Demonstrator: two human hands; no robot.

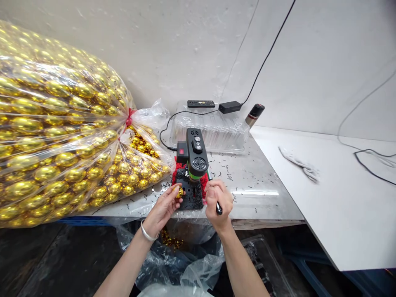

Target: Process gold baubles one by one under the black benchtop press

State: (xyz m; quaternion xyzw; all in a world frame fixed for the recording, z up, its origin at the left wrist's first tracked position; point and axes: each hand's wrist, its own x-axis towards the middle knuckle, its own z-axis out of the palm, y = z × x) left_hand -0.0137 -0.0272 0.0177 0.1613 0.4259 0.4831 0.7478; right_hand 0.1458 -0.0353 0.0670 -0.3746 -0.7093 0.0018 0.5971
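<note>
Left hand [163,203] closed in a pinch, thumb and fingertips on one gold ball [179,192]. Right hand [219,202] wrapped round the handle [219,208] of the black machine [198,154]; fist closed, black end of the handle sticking out below.

Key relation, as I judge it: ball versus machine head. Ball sits left of the head and on the person's side of it, over or just beside the left edge of the dark base plate [187,201]. Not under the head. Whether it touches the plate, can't tell; fingers cover part of it. Ball looks round, no clear long axis. Handle's long axis runs from beside the head toward the person, a bit to the right.

Left hand is nearer the ball, actually holding it; right hand is well to the ball's right, with the plate's front part between. From the left palm, the ball lies forward and right, out at the fingertips.

Around: red mat [205,181] under the plate, black scraps on the table [256,198], big clear bag [46,136] of gold balls to the left, clear plastic box [216,138] behind the machine.
</note>
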